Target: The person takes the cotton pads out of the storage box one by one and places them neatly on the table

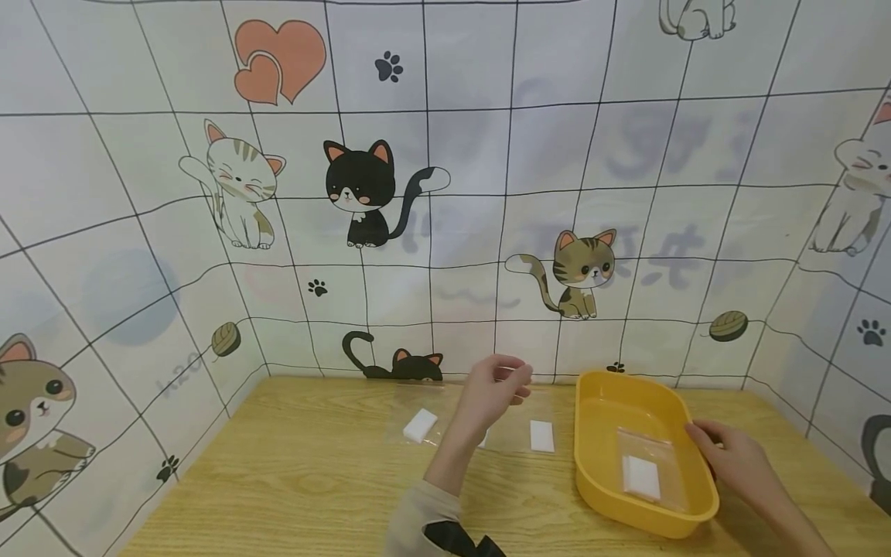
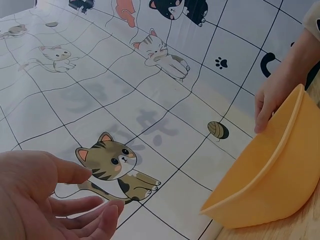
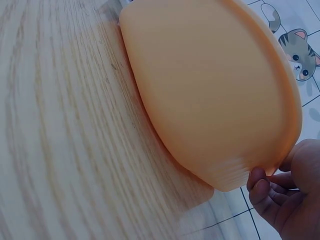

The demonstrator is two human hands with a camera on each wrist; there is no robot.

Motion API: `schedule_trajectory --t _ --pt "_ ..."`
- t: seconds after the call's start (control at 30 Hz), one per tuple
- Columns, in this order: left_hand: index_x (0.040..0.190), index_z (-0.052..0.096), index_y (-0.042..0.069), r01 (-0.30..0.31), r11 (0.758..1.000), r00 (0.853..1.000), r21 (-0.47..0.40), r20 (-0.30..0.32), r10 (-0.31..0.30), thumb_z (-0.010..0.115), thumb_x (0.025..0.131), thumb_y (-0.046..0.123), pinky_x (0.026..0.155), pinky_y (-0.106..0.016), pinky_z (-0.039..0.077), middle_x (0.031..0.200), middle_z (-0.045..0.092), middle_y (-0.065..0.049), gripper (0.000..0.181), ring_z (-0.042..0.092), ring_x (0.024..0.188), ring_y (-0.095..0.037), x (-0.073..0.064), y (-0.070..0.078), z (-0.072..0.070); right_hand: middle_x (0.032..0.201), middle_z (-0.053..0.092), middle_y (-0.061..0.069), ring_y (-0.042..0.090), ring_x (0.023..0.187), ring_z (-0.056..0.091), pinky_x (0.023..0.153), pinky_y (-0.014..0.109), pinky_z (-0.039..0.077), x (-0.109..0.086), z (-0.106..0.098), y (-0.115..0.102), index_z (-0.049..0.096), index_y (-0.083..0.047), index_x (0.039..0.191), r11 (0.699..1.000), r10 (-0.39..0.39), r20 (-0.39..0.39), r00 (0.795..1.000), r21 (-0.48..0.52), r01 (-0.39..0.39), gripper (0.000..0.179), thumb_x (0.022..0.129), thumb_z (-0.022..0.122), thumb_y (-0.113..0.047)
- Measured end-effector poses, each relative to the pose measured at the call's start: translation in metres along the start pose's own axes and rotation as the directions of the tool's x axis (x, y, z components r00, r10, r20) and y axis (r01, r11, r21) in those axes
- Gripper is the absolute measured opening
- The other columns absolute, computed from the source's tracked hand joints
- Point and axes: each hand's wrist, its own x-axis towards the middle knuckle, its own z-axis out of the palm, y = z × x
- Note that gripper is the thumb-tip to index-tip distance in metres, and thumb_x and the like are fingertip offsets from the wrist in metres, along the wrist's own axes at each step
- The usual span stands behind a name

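My right hand [image 1: 741, 456] holds the right rim of a yellow plastic basin [image 1: 592, 433], thumb on top. In the right wrist view its fingers curl against the basin's outer wall. Inside the basin lies a clear zip bag [image 1: 671, 472] with a white rectangular piece [image 1: 640, 478] in it. Raised over the table, my left hand [image 1: 493, 391] has loosely bent fingers and nothing between them; the left wrist view shows its palm bare. Below it are clear bags with white pieces: one at left [image 1: 420, 425], one at right [image 1: 541, 435], another mostly hidden behind the wrist.
A wooden table [image 1: 278, 464] carries everything. Behind and at both sides hangs a white gridded sheet [image 1: 473, 155] printed with cartoon cats. The basin stands on the table's right part, beside the bags.
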Motion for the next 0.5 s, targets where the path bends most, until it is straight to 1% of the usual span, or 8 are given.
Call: schedule_trajectory --t 0.07,0.2,0.27,0.43,0.5 --pt "0.115 0.066 -0.001 0.019 0.999 1.000 -0.029 0.013 -0.018 0.067 0.098 0.022 0.077 -0.033 0.059 0.092 0.071 -0.006 0.029 0.069 0.079 -0.018 0.000 0.002 0.003 0.122 0.058 0.040 0.054 0.105 0.058 0.084 0.061 0.052 0.000 0.000 0.001 0.049 0.023 0.128 1.000 -0.005 -0.004 1.000 0.000 0.005 0.063 0.109 0.039 -0.036" --pt "0.113 0.067 -0.001 0.031 0.998 0.999 -0.052 0.040 -0.029 0.067 0.098 0.020 0.077 -0.033 0.059 0.091 0.071 -0.007 0.026 0.069 0.079 -0.017 -0.002 0.004 0.010 0.122 0.058 0.040 0.054 0.105 0.058 0.084 0.061 0.051 -0.001 0.000 0.001 0.049 0.023 0.128 1.000 -0.008 -0.010 1.000 0.000 0.008 0.063 0.109 0.039 -0.036" --pt "0.112 0.067 -0.001 0.034 0.998 0.998 -0.059 0.063 -0.030 0.067 0.098 0.019 0.077 -0.031 0.059 0.092 0.071 -0.010 0.024 0.069 0.078 -0.016 -0.003 0.004 0.015 0.122 0.058 0.040 0.054 0.105 0.058 0.084 0.061 0.051 -0.001 0.000 0.001 0.049 0.023 0.128 1.000 -0.001 -0.007 1.000 -0.003 0.001 0.064 0.109 0.038 -0.038" --pt "0.113 0.066 0.000 0.045 0.997 0.993 -0.062 0.115 -0.038 0.066 0.098 0.018 0.075 -0.030 0.059 0.093 0.070 -0.010 0.024 0.068 0.077 -0.014 -0.006 0.004 0.029 0.119 0.060 0.039 0.051 0.102 0.060 0.083 0.060 0.051 -0.001 0.000 0.001 0.051 0.023 0.127 1.000 -0.014 -0.020 1.000 -0.006 0.014 0.063 0.109 0.040 -0.036" --pt "0.115 0.066 0.000 0.037 0.998 0.992 -0.055 0.127 -0.030 0.066 0.098 0.018 0.074 -0.031 0.059 0.092 0.070 -0.008 0.025 0.069 0.078 -0.015 -0.008 0.004 0.033 0.119 0.059 0.039 0.051 0.102 0.060 0.083 0.061 0.051 -0.001 0.000 0.001 0.051 0.023 0.127 1.000 -0.017 -0.024 1.000 -0.006 0.017 0.062 0.109 0.040 -0.036"
